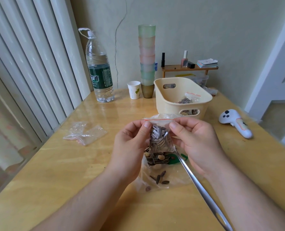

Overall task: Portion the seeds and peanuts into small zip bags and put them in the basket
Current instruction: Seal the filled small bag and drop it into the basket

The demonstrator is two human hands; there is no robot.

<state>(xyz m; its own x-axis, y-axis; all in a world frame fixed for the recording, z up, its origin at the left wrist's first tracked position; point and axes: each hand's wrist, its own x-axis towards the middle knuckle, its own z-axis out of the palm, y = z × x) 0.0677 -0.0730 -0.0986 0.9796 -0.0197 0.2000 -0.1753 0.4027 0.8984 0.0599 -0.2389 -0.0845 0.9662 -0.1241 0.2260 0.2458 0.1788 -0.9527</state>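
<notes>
A small zip bag [160, 139] filled with striped seeds hangs above the table at the centre. My left hand [130, 144] pinches its top left corner and my right hand [193, 142] pinches its top right, just under the red zip line. Beneath it lies a large clear bag [156, 164] of seeds and peanuts, with a few seeds loose near its mouth. A metal spoon [203, 192] rests with its bowl in that bag. The cream basket [180, 99] stands behind, holding filled small bags. Empty small zip bags [85, 133] lie at the left.
A big water bottle [99, 67], a paper cup [134, 90] and a tall stack of plastic cups [147, 60] stand at the back. A white controller [235, 122] lies at the right. A small wooden shelf [190, 68] with bottles sits against the wall.
</notes>
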